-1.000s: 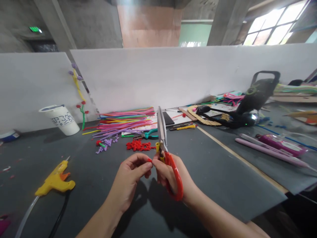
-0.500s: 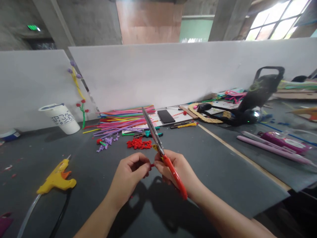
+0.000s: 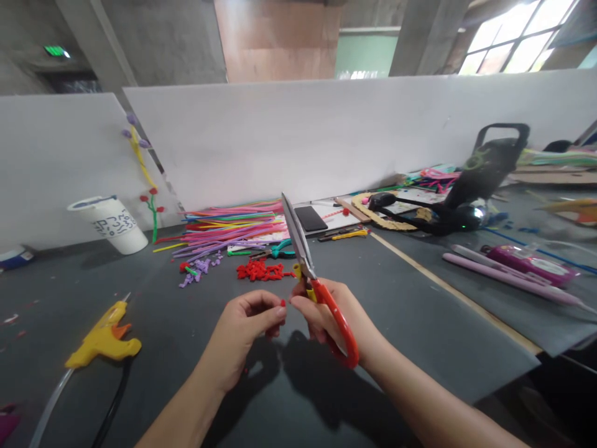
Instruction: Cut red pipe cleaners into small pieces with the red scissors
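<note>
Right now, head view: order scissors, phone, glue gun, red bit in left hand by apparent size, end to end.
1. Scissors
2. Glue gun
3. Phone
4. Red bit in left hand
Phone lies farther off; real sizes unsure.

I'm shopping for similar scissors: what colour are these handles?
The scissors' handles are red, seen best in the head view.

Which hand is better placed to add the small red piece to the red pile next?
Left, probably: the left hand pinches the small red piece at its fingertips, and the red pile lies just beyond it. The right hand is occupied holding the scissors.
</note>
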`<action>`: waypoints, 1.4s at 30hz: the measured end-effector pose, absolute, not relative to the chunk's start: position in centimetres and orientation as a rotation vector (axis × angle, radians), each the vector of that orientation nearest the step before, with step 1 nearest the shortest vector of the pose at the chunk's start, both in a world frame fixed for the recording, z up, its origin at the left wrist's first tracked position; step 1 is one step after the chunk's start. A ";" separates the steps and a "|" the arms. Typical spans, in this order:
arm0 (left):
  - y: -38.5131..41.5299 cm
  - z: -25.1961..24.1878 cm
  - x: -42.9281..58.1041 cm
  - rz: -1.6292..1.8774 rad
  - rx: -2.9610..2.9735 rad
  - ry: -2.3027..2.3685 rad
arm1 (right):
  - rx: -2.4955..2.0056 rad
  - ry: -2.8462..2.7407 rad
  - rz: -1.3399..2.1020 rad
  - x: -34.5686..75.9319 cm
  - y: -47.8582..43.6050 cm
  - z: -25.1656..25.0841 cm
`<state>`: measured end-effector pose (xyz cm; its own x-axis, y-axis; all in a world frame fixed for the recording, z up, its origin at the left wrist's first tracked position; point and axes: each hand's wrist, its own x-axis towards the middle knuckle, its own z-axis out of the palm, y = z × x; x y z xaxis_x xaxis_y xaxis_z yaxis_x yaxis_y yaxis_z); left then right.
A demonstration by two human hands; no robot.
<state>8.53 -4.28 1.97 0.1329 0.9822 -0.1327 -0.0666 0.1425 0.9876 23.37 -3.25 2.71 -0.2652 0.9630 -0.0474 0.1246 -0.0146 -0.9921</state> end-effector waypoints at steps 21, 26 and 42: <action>-5.1 3.3 9.2 0.960 1.205 1.258 | -1.185 -1.571 1.275 23.2 -3.4 1.9; -4.9 2.5 8.7 1.087 1.003 1.169 | -1.207 -1.598 1.313 23.0 -3.4 2.0; -6.1 3.4 7.4 1.467 0.801 0.962 | -1.396 -2.353 0.197 25.1 -5.0 0.5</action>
<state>7.39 -6.09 3.43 -0.1167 0.9923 -0.0409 -0.4330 -0.0138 0.9013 25.10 -4.97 0.49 -0.4240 0.8666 0.2630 0.8108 0.4926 -0.3161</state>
